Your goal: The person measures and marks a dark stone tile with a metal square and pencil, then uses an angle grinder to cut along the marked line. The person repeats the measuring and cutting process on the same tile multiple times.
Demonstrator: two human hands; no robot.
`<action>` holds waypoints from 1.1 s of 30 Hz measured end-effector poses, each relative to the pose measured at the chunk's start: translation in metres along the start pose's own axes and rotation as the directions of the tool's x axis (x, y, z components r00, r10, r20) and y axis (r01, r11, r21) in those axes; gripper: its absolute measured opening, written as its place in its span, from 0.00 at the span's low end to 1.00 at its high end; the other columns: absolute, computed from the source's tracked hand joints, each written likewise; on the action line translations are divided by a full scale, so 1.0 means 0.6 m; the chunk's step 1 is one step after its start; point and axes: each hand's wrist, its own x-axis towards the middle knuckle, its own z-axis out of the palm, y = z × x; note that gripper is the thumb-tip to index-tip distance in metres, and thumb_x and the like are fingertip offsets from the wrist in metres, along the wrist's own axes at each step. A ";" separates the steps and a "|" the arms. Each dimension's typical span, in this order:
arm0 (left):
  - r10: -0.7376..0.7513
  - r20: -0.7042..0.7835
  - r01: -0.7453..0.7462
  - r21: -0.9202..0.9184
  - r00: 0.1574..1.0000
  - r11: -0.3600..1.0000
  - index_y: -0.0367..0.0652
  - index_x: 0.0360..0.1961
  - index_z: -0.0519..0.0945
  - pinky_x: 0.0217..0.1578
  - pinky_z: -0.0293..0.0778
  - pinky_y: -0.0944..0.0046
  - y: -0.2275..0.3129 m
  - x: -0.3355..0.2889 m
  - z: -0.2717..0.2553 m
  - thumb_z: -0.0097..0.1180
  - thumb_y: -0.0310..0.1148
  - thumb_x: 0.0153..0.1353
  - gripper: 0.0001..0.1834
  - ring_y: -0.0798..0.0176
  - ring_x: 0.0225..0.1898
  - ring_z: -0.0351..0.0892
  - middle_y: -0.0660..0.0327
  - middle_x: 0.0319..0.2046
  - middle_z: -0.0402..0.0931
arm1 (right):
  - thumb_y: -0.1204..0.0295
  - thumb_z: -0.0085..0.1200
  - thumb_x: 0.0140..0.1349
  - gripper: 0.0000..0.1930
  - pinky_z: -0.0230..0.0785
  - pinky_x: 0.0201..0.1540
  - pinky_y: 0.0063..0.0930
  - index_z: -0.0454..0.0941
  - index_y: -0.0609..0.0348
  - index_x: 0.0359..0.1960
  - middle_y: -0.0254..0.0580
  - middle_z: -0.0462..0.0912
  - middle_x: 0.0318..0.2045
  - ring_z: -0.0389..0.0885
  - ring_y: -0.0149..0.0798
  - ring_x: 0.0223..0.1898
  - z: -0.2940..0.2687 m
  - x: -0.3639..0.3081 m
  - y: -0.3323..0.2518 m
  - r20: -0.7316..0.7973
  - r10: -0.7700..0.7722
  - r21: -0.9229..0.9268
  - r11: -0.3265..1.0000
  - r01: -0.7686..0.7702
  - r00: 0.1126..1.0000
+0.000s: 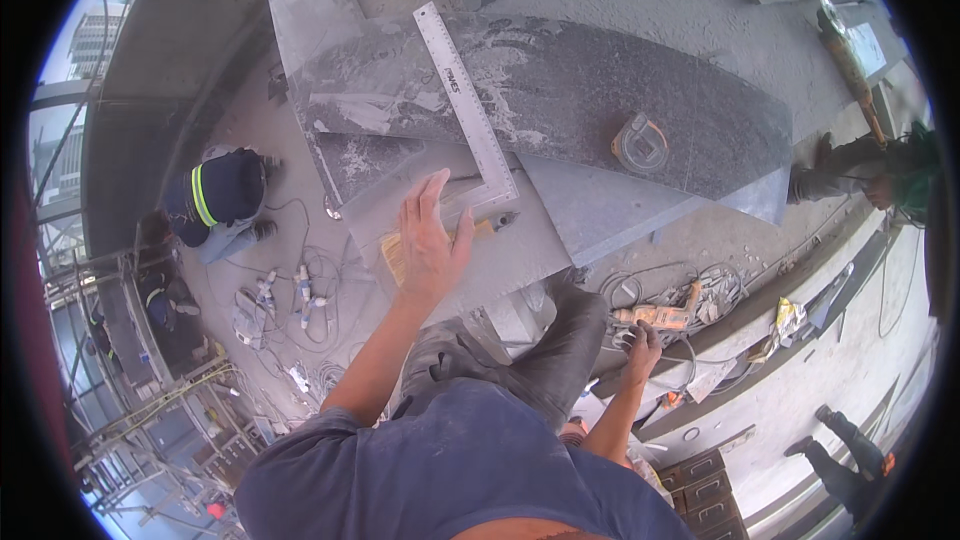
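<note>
The left hand is open, fingers spread, just beside the square at upper centre, contact unclear; the right hand is part-curled near the drill at lower right, its grip impossible to tell. Lying across the dark panel, the square looks thin, light and stiff, probably best lifted by its corner.

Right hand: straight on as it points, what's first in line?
Likely the orange power tool, just beyond the right hand's fingertips; depth is unclear, so it might pass above.
</note>
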 end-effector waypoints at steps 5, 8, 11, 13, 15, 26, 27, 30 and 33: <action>-0.184 0.159 0.170 0.097 0.970 0.981 0.37 0.81 0.65 0.72 0.64 0.40 0.050 0.058 0.037 0.71 0.39 0.70 0.44 0.39 0.66 0.76 0.47 0.59 0.82 | 0.67 0.57 0.78 0.18 0.81 0.37 0.29 0.83 0.62 0.64 0.44 0.90 0.47 0.89 0.37 0.39 -0.066 0.078 -0.084 0.076 0.050 -0.021 0.999 -0.049 0.996; -0.236 0.210 0.221 0.091 0.949 0.971 0.34 0.84 0.59 0.71 0.64 0.40 0.051 0.080 0.058 0.71 0.38 0.70 0.49 0.38 0.66 0.77 0.43 0.59 0.83 | 0.68 0.56 0.78 0.18 0.81 0.38 0.30 0.83 0.63 0.64 0.46 0.90 0.47 0.90 0.41 0.39 -0.087 0.116 -0.142 0.092 0.096 -0.071 0.993 -0.089 0.991; -0.288 0.205 0.292 0.011 0.936 0.956 0.35 0.87 0.52 0.70 0.68 0.41 0.060 0.063 0.085 0.70 0.38 0.71 0.53 0.34 0.65 0.79 0.38 0.60 0.83 | 0.67 0.54 0.79 0.18 0.82 0.37 0.29 0.81 0.62 0.64 0.44 0.90 0.47 0.90 0.37 0.40 -0.120 0.132 -0.183 0.149 0.015 -0.050 0.999 -0.008 0.989; -0.372 0.217 0.394 -0.071 0.903 0.916 0.38 0.89 0.49 0.70 0.70 0.42 0.059 0.061 0.102 0.70 0.41 0.72 0.55 0.33 0.65 0.81 0.35 0.62 0.82 | 0.66 0.55 0.80 0.18 0.82 0.38 0.29 0.82 0.62 0.63 0.43 0.90 0.48 0.90 0.37 0.40 -0.138 0.129 -0.205 0.119 0.015 -0.095 0.995 -0.004 0.993; -0.316 0.130 0.332 -0.125 0.940 0.935 0.38 0.89 0.49 0.67 0.74 0.42 0.058 0.055 0.111 0.70 0.39 0.72 0.54 0.31 0.63 0.81 0.35 0.61 0.82 | 0.66 0.55 0.80 0.18 0.82 0.38 0.29 0.82 0.62 0.63 0.43 0.90 0.48 0.90 0.37 0.40 -0.149 0.118 -0.225 0.138 -0.017 -0.094 0.995 0.030 0.990; -0.471 -0.126 0.455 -0.138 0.873 0.880 0.28 0.85 0.56 0.68 0.67 0.45 0.120 0.133 0.032 0.70 0.31 0.68 0.51 0.43 0.58 0.85 0.42 0.57 0.87 | 0.74 0.54 0.75 0.18 0.83 0.31 0.29 0.83 0.69 0.61 0.50 0.91 0.42 0.91 0.38 0.33 -0.140 0.100 -0.309 0.168 -0.017 -0.158 0.986 0.044 0.986; -0.455 -0.195 0.443 -0.101 0.869 0.891 0.28 0.85 0.57 0.68 0.66 0.44 0.137 0.147 0.005 0.70 0.32 0.68 0.50 0.43 0.58 0.85 0.42 0.56 0.87 | 0.75 0.54 0.75 0.17 0.83 0.31 0.28 0.83 0.70 0.61 0.50 0.91 0.42 0.91 0.38 0.33 -0.140 0.105 -0.309 0.197 -0.038 -0.151 0.986 0.069 0.980; -0.400 -0.322 0.342 -0.224 0.858 0.913 0.28 0.85 0.58 0.67 0.68 0.48 0.168 0.257 -0.095 0.70 0.31 0.68 0.50 0.44 0.57 0.86 0.42 0.56 0.87 | 0.71 0.55 0.77 0.17 0.85 0.33 0.31 0.84 0.68 0.60 0.48 0.90 0.43 0.91 0.39 0.34 -0.141 0.116 -0.305 0.262 -0.042 -0.192 0.977 0.095 0.964; -0.203 -0.483 0.190 -0.077 0.852 0.979 0.27 0.85 0.58 0.62 0.75 0.51 0.218 0.389 -0.191 0.70 0.32 0.68 0.49 0.47 0.49 0.89 0.42 0.51 0.89 | 0.74 0.55 0.76 0.16 0.86 0.33 0.31 0.85 0.69 0.59 0.50 0.91 0.43 0.92 0.40 0.34 -0.134 0.126 -0.306 0.286 -0.017 -0.227 0.970 0.085 0.958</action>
